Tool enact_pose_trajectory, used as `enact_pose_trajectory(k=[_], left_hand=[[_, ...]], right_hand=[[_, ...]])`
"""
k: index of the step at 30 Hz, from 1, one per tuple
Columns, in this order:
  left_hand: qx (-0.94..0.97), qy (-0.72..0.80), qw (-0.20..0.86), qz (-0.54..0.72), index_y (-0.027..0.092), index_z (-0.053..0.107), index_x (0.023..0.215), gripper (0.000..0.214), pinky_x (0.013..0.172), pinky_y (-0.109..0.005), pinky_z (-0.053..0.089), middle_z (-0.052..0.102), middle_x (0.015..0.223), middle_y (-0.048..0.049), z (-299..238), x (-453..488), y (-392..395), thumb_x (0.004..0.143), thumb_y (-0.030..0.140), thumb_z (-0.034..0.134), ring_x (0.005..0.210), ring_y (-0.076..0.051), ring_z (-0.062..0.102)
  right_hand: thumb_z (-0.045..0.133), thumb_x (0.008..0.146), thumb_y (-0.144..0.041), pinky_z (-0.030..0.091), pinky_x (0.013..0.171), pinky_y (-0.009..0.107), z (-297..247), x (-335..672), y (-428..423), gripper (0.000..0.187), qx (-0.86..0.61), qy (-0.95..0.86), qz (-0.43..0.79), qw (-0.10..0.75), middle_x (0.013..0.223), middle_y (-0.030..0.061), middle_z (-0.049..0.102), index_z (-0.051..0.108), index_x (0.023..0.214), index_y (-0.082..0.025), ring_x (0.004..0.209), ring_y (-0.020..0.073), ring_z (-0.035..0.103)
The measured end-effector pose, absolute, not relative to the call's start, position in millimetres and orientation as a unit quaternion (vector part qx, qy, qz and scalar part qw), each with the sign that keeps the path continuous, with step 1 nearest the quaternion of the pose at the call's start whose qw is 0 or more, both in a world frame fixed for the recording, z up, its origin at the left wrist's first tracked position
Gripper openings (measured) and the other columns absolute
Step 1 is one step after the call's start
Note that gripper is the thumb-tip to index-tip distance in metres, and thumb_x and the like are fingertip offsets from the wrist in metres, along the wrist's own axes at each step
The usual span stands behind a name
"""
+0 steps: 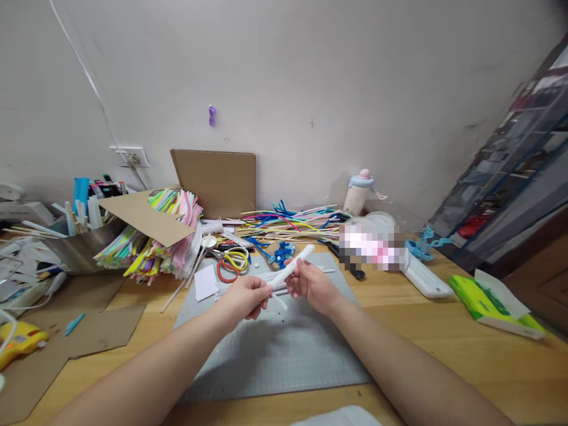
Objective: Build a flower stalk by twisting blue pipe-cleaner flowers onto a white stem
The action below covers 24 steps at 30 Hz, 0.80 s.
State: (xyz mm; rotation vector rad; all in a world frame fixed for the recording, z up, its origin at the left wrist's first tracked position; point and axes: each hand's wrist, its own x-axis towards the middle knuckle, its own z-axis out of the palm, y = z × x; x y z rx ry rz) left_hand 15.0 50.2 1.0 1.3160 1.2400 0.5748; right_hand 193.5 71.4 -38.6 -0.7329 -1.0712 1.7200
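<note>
A thick white fuzzy roll, which looks like coiled pipe cleaner (pixel 305 253), is held slanting up to the right above the grey cutting mat (pixel 275 367). My left hand (pixel 245 297) pinches its lower end between thumb and fingers. Higher along the roll, my right hand (pixel 312 285) is closed on it with thumb and fingertips. A thin white strand (pixel 280 303) hangs down near my left fingers. Behind my hands, white pipe cleaners (pixel 326 270) lie across the mat, along with a blue fuzzy piece (pixel 281 254).
Scissors with orange and yellow handles (pixel 228 272) and a white card (pixel 206 283) lie left of my hands. Bundled coloured pipe cleaners (pixel 146 254) stand farther left, loose ones (pixel 293 223) by the wall. A bottle (pixel 358 192), a tissue pack (pixel 492 305) and a yellow glue gun (pixel 22 340) are around.
</note>
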Motion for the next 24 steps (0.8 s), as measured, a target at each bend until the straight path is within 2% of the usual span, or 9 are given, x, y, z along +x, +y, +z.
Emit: enact_pose_trajectory(k=[2, 4, 7, 11, 13, 16, 21, 24], left_hand=[[0.524, 0.529, 0.612, 0.267, 0.017, 0.046, 0.062, 0.027, 0.031, -0.019, 0.018, 0.048, 0.046, 0.0057, 7, 20, 53, 0.065, 0.042, 0.057, 0.03, -0.005, 0.037], [0.502, 0.525, 0.627, 0.281, 0.017, 0.046, 0.062, 0.028, 0.031, -0.018, 0.019, 0.048, 0.047, 0.0055, 8, 24, 55, 0.063, 0.041, 0.06, 0.031, -0.005, 0.039], [0.478, 0.499, 0.66, 0.295, 0.016, 0.047, 0.064, 0.028, 0.032, -0.017, 0.017, 0.049, 0.05, 0.0053, 4, 26, 58, 0.062, 0.039, 0.063, 0.033, -0.003, 0.038], [0.455, 0.479, 0.676, 0.326, 0.016, 0.045, 0.066, 0.029, 0.032, -0.016, 0.013, 0.049, 0.053, 0.0053, -5, 27, 61, 0.063, 0.038, 0.064, 0.034, -0.002, 0.035], [0.475, 0.48, 0.652, 0.344, 0.016, 0.045, 0.065, 0.029, 0.031, -0.016, 0.013, 0.05, 0.051, 0.005, -4, 27, 61, 0.064, 0.039, 0.062, 0.032, -0.002, 0.033], [0.526, 0.482, 0.608, 0.349, 0.016, 0.046, 0.064, 0.029, 0.031, -0.017, 0.016, 0.049, 0.048, 0.0053, 7, 28, 57, 0.066, 0.042, 0.059, 0.029, -0.003, 0.03], [0.665, 0.49, 0.515, 0.231, 0.015, 0.053, 0.064, 0.029, 0.035, -0.018, 0.023, 0.057, 0.051, 0.0013, 38, 20, 38, 0.069, 0.043, 0.056, 0.033, -0.005, 0.036], [0.725, 0.478, 0.479, 0.133, 0.016, 0.055, 0.063, 0.029, 0.037, -0.019, 0.025, 0.058, 0.052, 0.0011, 41, 13, 24, 0.072, 0.043, 0.052, 0.036, -0.006, 0.038]], right_hand=[[0.051, 0.077, -0.054, 0.04, 0.037, 0.017, -36, 192, 67, 0.038, -0.315, -0.483, 0.697, 0.425, 0.069, 0.0007, 0.058, 0.052, 0.084, -0.017, 0.052, 0.0108, 0.056], [0.054, 0.076, -0.052, 0.036, 0.033, 0.016, -36, 188, 63, 0.036, -0.334, -0.538, 0.674, 0.381, 0.062, -0.0012, 0.056, 0.051, 0.076, -0.016, 0.046, 0.0093, 0.054], [0.057, 0.074, -0.049, 0.029, 0.03, 0.014, -38, 183, 59, 0.034, -0.344, -0.568, 0.638, 0.388, 0.051, -0.0062, 0.049, 0.048, 0.071, -0.017, 0.035, 0.005, 0.044], [0.052, 0.077, -0.05, 0.027, 0.03, 0.013, -40, 182, 59, 0.032, -0.349, -0.531, 0.669, 0.385, 0.052, -0.0069, 0.049, 0.048, 0.08, -0.018, 0.034, 0.0048, 0.044], [0.054, 0.077, -0.048, 0.028, 0.031, 0.014, -40, 183, 58, 0.031, -0.34, -0.529, 0.686, 0.367, 0.054, -0.0062, 0.051, 0.048, 0.083, -0.018, 0.035, 0.0052, 0.044], [0.056, 0.076, -0.044, 0.027, 0.032, 0.015, -37, 185, 58, 0.029, -0.317, -0.549, 0.679, 0.371, 0.05, -0.0069, 0.048, 0.05, 0.083, -0.017, 0.034, 0.0044, 0.039], [0.058, 0.076, -0.039, 0.027, 0.039, 0.018, -26, 199, 60, 0.024, -0.296, -0.62, 0.629, 0.364, 0.05, -0.0059, 0.045, 0.051, 0.075, -0.016, 0.042, 0.0058, 0.036], [0.056, 0.078, -0.037, 0.029, 0.043, 0.018, -18, 208, 60, 0.022, -0.27, -0.677, 0.611, 0.308, 0.055, -0.0053, 0.045, 0.051, 0.077, -0.016, 0.047, 0.0065, 0.037]])
